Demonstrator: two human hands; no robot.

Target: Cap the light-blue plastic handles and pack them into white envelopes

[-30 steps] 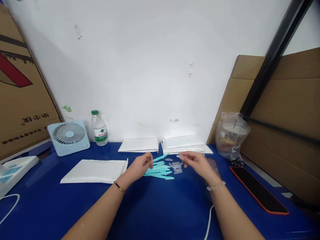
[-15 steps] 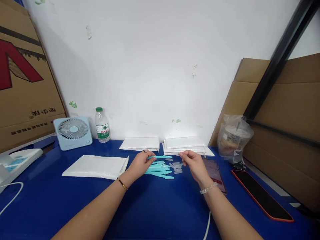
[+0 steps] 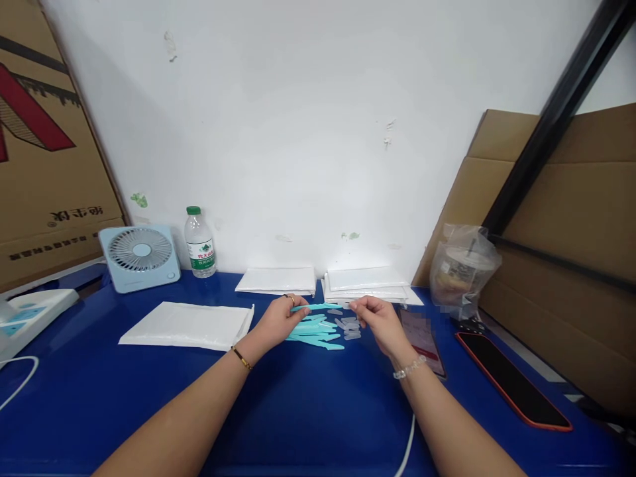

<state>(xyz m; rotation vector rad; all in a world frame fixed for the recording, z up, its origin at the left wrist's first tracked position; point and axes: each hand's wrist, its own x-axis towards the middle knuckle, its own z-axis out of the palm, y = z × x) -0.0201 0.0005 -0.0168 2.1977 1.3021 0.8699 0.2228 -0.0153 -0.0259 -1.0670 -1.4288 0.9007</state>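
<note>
My left hand [image 3: 284,319] is closed on a turquoise eyebrow razor [image 3: 325,307], whose blade end points right. Facing it, my right hand [image 3: 371,313] pinches a small clear cap [image 3: 349,306], mostly hidden by the fingertips. A small gap seems to lie between cap and razor. Below the left fingers, a loose pile of turquoise eyebrow razors [image 3: 315,332] rests on the blue table [image 3: 293,411]. Several clear blade caps [image 3: 350,326] lie just right of that pile, under my right hand.
White padded envelopes lie left [image 3: 186,324], at the back [image 3: 275,279] and back right [image 3: 368,278]. A fan [image 3: 140,258] and bottle [image 3: 201,245] stand back left. Right are a lit phone [image 3: 422,341], a red-edged phone [image 3: 511,381] and a bagged cup [image 3: 462,275].
My right hand has come slightly left, bringing the cap closer to the razor's blade end. The whole view has shifted a little.
</note>
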